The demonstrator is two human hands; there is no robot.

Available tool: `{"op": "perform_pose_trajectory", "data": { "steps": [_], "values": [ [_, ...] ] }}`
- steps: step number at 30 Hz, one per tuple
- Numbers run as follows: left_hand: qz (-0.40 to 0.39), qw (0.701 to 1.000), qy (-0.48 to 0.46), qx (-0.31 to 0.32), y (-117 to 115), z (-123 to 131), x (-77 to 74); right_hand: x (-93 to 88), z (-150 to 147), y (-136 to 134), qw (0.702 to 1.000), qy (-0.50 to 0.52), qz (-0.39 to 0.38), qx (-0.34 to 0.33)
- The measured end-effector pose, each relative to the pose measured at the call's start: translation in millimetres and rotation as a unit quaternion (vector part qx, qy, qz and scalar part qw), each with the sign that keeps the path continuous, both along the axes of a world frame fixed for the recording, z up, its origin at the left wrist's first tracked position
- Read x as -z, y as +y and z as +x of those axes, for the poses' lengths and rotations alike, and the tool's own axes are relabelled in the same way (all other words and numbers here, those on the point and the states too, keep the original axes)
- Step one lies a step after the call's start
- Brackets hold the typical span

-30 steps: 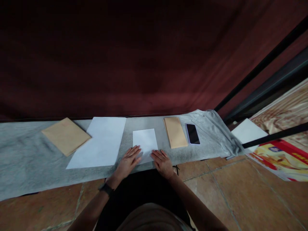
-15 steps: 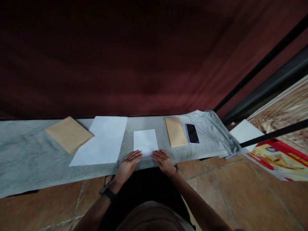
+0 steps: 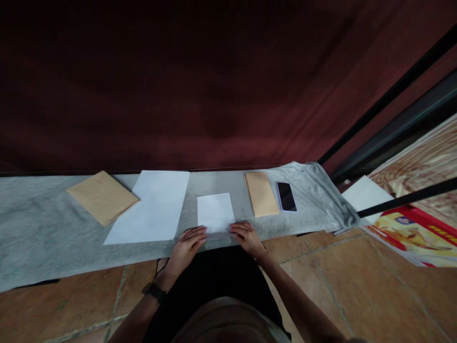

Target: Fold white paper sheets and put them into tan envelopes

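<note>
Small sheet (image 3: 214, 209) lay flat on grey cloth (image 3: 39, 228), near side. Left hand (image 3: 187, 245) met near-left corner, right hand (image 3: 247, 238) near-right; hands apart, likely steadying both sides. Pinched or merely pressed: could not tell. Left: big sheet (image 3: 152, 207), brown paper (image 3: 102, 197) overlapping, perhaps weighting it. Right: brown stack (image 3: 262, 194), then phone (image 3: 286, 196), seemingly set aside.

Dim o/all, esp. up top, where the dark red backdrop (image 3: 200, 85) sinks to near-black w/ fine detail lost; light soft & diffuse, exact source out of frame; large white sheet (image 3: 153, 207) & small white sheet (image 3: 214, 209) read brightest, the latter greyer at its near edge, in soft shadow betw. left hand (image 3: 186, 247) & right hand (image 3: 249, 239); lap (image 3: 214, 276) v. dark; wide-angle stretch at R edge of frame skews the printed box (image 3: 416, 233); slight softness throughout.
</note>
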State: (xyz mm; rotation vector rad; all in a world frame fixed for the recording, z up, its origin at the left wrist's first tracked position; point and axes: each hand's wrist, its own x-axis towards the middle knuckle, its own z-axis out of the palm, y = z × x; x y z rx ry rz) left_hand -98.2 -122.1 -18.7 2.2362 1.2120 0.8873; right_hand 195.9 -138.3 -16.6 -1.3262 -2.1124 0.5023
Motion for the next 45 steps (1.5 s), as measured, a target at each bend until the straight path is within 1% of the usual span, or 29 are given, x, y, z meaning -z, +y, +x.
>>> {"op": "perform_pose_trajectory", "data": {
  "steps": [2, 5, 8, 12, 15, 20, 25, 31, 38, 45],
  "values": [
    [-0.006, 1.000, -0.009, -0.027, 2, 1, -0.9, -1.0, -1, 5, 1.000, -0.004, -0.003, 0.008],
    [-0.018, 0.998, -0.020, -0.065, 6, 4, -2.4, -1.9, -4, 13, 0.999, -0.005, -0.005, 0.044],
    [-0.041, 0.992, -0.029, -0.119, 12, 10, -5.1, -2.0, -9, 22, 0.997, -0.004, -0.010, 0.079],
    [-0.086, 0.977, -0.020, -0.192, 20, 20, -12.7, -2.3, -17, 37, 0.990, -0.018, -0.031, 0.138],
    [-0.107, 0.969, 0.000, -0.223, 28, 27, -19.6, -4.8, -22, 47, 0.983, -0.041, -0.042, 0.171],
    [-0.123, 0.957, 0.052, -0.257, 42, 34, -26.6, -13.8, -29, 59, 0.971, -0.095, -0.087, 0.203],
    [-0.113, 0.946, 0.098, -0.289, 51, 40, -29.3, -21.2, -36, 69, 0.958, -0.143, -0.112, 0.221],
    [-0.147, 0.924, 0.164, -0.314, 63, 48, -36.8, -29.5, -39, 83, 0.936, -0.205, -0.163, 0.233],
    [-0.161, 0.910, 0.199, -0.326, 77, 52, -40.6, -37.1, -43, 94, 0.929, -0.218, -0.179, 0.237],
    [-0.176, 0.898, 0.218, -0.339, 84, 56, -41.9, -37.2, -48, 101, 0.918, -0.247, -0.177, 0.255]
  ]
}}
